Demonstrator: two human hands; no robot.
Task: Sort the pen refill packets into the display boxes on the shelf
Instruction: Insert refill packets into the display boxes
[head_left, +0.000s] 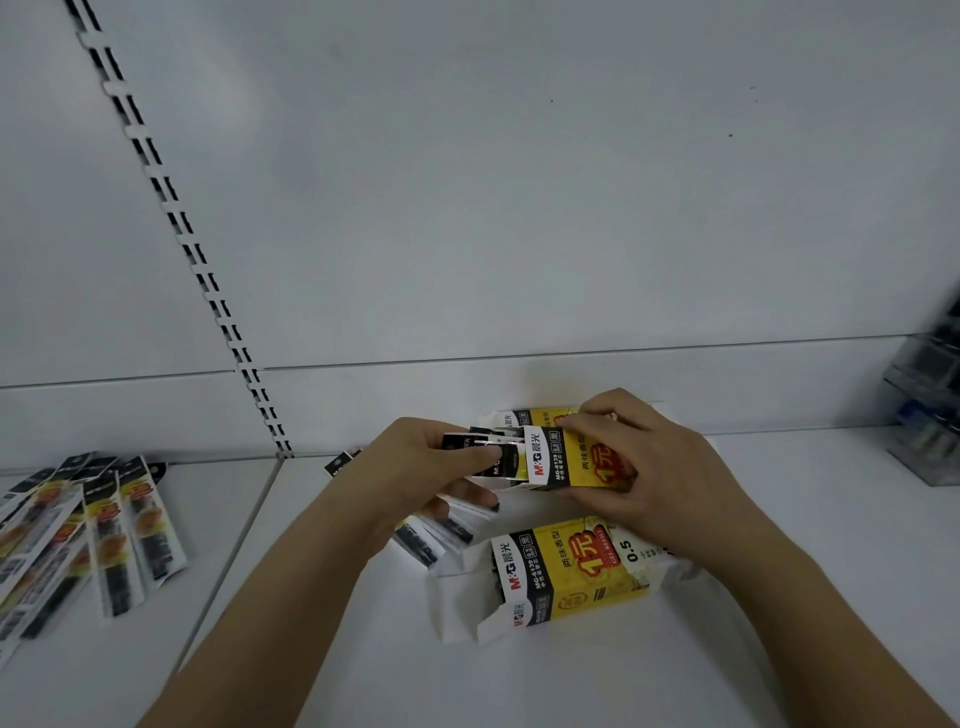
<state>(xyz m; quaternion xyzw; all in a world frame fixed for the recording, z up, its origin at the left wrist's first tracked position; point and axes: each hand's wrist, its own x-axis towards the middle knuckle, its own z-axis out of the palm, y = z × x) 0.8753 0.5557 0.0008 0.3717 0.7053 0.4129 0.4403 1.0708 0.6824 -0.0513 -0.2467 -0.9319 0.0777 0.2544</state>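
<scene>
Loose packets (98, 530) lie fanned at far left on the white shelf (779, 597). The left hand (415, 467) pinches a bunch of packets (488, 452) at the mouth of a yellow box (571, 457), which the right hand (644, 467) grips. Both it and the nearer box (571, 577) read "M&G" and "MG-6139".

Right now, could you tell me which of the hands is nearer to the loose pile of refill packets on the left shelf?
Left. The left hand is nearer the loose packets; the right hand lies farther right, on the yellow box.
</scene>
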